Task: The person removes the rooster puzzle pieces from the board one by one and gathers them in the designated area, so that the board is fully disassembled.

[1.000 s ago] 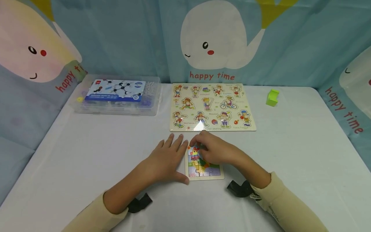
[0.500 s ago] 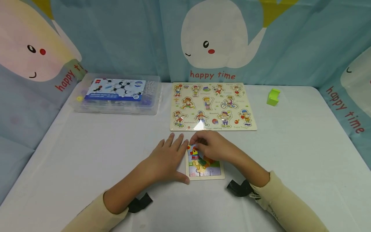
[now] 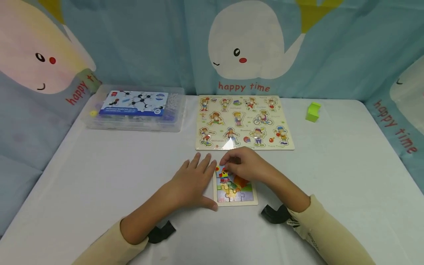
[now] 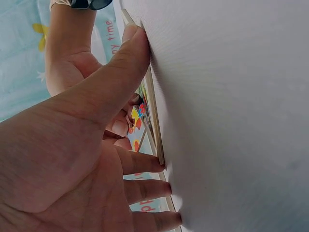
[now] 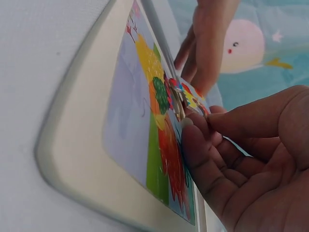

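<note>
A small jigsaw puzzle [image 3: 235, 197] with a colourful rooster picture lies in a pale wooden frame [image 3: 236, 204] in the middle of the white table. My left hand [image 3: 190, 186] is spread beside it, with thumb and index fingertip against the frame's left edge. Over the puzzle's far part, my right hand [image 3: 246, 163] pinches a puzzle piece [image 5: 194, 99] bearing the rooster's red and yellow head. In the right wrist view that piece stands tilted up from the picture's surface. The right hand hides the far right part of the puzzle in the head view.
Behind the puzzle lies a larger wooden board [image 3: 245, 123] with cartoon sports figures. A clear plastic case [image 3: 175, 123] with a molecule-model label stands at the back left. At the back right sits a bright green block [image 3: 313, 112]. A blue whale-print cloth [image 3: 165, 44] hangs behind.
My right hand has risen slightly and moved right, uncovering more of the rooster picture beneath it. The left hand keeps its place at the frame's edge.
</note>
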A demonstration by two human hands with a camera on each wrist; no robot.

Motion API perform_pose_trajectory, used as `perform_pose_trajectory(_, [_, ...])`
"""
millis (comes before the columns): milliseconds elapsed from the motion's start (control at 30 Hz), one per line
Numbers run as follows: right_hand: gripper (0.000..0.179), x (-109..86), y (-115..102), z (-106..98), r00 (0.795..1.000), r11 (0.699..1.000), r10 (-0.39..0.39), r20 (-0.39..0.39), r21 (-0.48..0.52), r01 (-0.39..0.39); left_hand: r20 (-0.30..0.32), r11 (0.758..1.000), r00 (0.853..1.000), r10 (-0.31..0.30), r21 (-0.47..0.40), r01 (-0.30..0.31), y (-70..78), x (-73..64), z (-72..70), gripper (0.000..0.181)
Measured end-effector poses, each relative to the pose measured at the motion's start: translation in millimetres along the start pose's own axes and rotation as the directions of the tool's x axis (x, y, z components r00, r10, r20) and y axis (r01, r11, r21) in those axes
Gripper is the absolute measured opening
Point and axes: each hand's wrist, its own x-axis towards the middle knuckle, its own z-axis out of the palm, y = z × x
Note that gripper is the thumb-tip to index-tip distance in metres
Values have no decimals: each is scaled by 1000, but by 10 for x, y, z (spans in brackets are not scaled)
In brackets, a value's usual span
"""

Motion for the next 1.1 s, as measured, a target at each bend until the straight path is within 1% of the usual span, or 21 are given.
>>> perform_pose_trajectory(133, [12, -28, 15, -29, 1000, 1000, 18, -5, 26, -18, -5, 1000, 1000, -2, -1, 2, 9, 1, 4, 117])
perform_pose_trajectory(300, [12, -112, 80, -105, 999, 997, 36, -16, 63, -35, -9, 1000, 1000, -8, 2, 8, 23, 4, 8, 118])
perform_pose_trajectory(533, [12, -251, 184, -281, 998, 997, 48, -43, 54, -46, -6, 1000, 1000, -22, -8, 22, 27, 8, 17, 119])
perform_pose_trajectory(667, [12, -345, 232, -385, 997, 997, 52, -58, 60, -49, -11, 1000, 1000, -17, -6, 17, 25, 8, 19, 120])
perform_pose_trajectory(800, [13, -428, 271, -497, 996, 998, 47, -74, 36, -44, -12, 1000, 1000, -14, -13, 14, 19, 2, 17, 120])
perform_pose_trajectory(933, [12, -464, 312, -606, 998, 999, 44, -48, -16, -44, -6, 1000, 1000, -23, -21, 23, 15, -8, 10, 120])
perform_pose_trajectory(1000, [12, -479, 335, -653, 998, 998, 60, -20, -26, -61, -4, 999, 1000, -25, -25, 25, 16, -11, 10, 120])
perform_pose_trajectory(1100, [11, -506, 374, -715, 994, 994, 105, 10, -34, -105, -7, 999, 1000, -17, -31, 17, 23, -8, 13, 119])
